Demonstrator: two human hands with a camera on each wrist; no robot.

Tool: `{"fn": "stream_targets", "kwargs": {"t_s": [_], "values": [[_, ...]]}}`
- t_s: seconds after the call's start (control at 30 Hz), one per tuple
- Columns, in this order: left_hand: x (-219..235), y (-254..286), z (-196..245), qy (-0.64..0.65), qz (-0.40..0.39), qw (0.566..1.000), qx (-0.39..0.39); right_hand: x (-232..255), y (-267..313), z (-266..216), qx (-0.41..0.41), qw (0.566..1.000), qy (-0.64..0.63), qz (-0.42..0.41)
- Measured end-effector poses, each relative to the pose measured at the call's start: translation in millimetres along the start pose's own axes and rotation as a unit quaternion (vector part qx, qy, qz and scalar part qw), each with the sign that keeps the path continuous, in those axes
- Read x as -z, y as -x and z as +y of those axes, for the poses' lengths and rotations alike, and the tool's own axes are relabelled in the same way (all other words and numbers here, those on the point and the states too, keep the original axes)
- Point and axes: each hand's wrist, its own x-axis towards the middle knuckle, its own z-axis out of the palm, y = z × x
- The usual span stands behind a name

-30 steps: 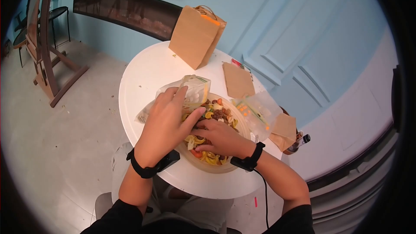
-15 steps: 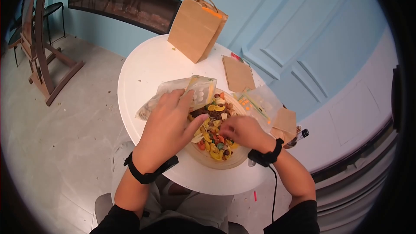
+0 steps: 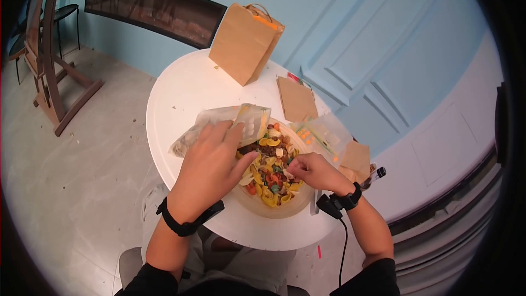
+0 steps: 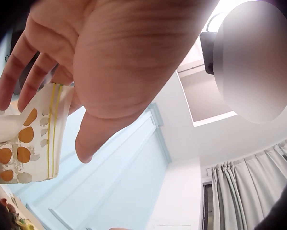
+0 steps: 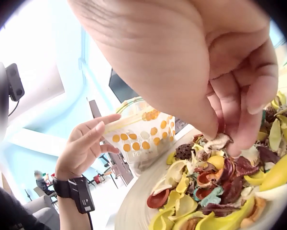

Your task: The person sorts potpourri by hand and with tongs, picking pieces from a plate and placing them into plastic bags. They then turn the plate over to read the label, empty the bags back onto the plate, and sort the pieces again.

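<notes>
A clear bowl (image 3: 307, 200) holds mixed dried pieces (image 3: 274, 178) in yellow, red, brown and green. Across its far left rim lies a translucent bag with orange dots (image 3: 255, 123). My left hand (image 3: 205, 170) rests on the bag, fingers extended and thumb apart; in the left wrist view the fingers of the left hand (image 4: 110, 57) reach behind the dotted bag (image 4: 26, 139). At the bowl's right side is my right hand (image 3: 318, 172), fingers bent. The right wrist view shows that hand (image 5: 182, 62) pinching a pale dried piece (image 5: 217, 143) just over the pile.
On the white round table (image 3: 175, 85), a brown paper bag (image 3: 241, 44) stands at the back. Nearer are a flat brown packet (image 3: 296, 98), another clear bag (image 3: 326, 137) and a brown paper piece (image 3: 356, 159) by the right edge.
My right hand has drawn back from the middle of the bowl to its right side, uncovering more dried pieces. The left hand stays on the bag, with its fingers slightly shifted.
</notes>
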Motion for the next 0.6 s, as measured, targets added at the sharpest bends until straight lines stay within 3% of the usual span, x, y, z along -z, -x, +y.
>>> {"fn": "stream_targets", "kwargs": {"t_s": [0.17, 0.47, 0.57, 0.6], "values": [[-4, 0, -1, -0.010, -0.010, 1.000, -0.008, 10, -8, -33, -0.009, 0.984, -0.154, 0.087], [-8, 4, -4, -0.008, 0.012, 0.999, -0.035, 6, -38, -84, 0.067, 0.921, -0.357, 0.139], [2, 3, -6, -0.007, 0.019, 1.000, -0.016, -1, -43, -61, 0.085, 0.964, -0.196, 0.160], [4, 3, -8, 0.002, 0.019, 1.000, -0.007, 0, -39, -59, 0.062, 0.987, -0.105, 0.108]]}}
